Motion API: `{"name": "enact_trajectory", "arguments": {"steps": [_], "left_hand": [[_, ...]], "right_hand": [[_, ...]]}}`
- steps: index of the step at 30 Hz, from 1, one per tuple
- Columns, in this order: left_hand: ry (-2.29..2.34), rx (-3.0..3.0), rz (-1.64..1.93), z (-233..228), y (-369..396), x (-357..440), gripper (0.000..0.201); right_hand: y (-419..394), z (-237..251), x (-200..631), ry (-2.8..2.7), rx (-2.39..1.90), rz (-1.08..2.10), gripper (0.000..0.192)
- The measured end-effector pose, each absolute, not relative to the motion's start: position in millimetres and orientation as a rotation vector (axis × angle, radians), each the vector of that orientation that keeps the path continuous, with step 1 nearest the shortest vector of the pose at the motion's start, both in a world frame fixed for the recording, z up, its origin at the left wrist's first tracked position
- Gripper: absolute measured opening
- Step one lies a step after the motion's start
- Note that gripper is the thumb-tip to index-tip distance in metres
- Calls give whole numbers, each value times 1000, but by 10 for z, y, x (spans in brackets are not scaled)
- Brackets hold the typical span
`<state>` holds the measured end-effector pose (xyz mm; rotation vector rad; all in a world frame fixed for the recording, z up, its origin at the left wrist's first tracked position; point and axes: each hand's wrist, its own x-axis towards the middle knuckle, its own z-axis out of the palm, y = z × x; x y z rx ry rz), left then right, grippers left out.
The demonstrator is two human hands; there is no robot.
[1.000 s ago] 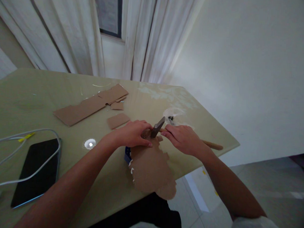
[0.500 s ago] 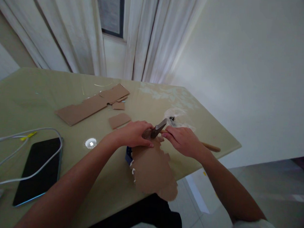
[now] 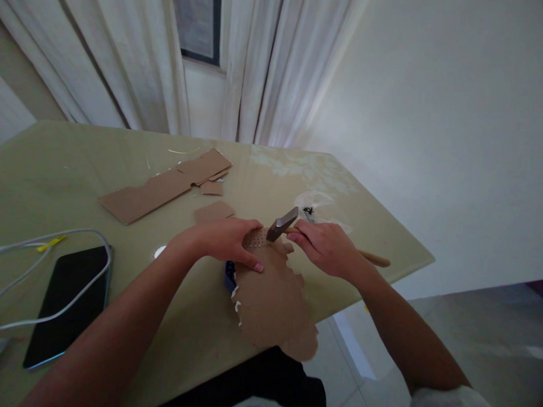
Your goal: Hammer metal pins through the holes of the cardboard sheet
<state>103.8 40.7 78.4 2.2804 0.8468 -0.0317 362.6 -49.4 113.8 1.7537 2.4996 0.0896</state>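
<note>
I judge hammering underway: my right hand (image 3: 326, 247) clenches the hammer (image 3: 282, 223) while my left hand (image 3: 223, 240), at nine o'clock, pins the cardboard (image 3: 272, 298), needing careful aim.

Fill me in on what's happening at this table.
A person's right hand grips a small hammer by its wooden handle, its head over the far end of a ragged cardboard piece. The left hand presses that cardboard onto the table. More cardboard scraps, a dark tablet and a white cable lie to the left.
</note>
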Motion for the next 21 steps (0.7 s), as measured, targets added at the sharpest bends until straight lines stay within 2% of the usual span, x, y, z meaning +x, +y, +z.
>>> {"name": "enact_trajectory", "arguments": {"steps": [6,21], "left_hand": [[818,2250,-30,769,413,1045,73],[619,2115,97,719,482,1003,66]], "right_hand": [[-477,1121,3538,2572,1624,34,45],[-404,1151,3340,2563,1652,43,47]]}}
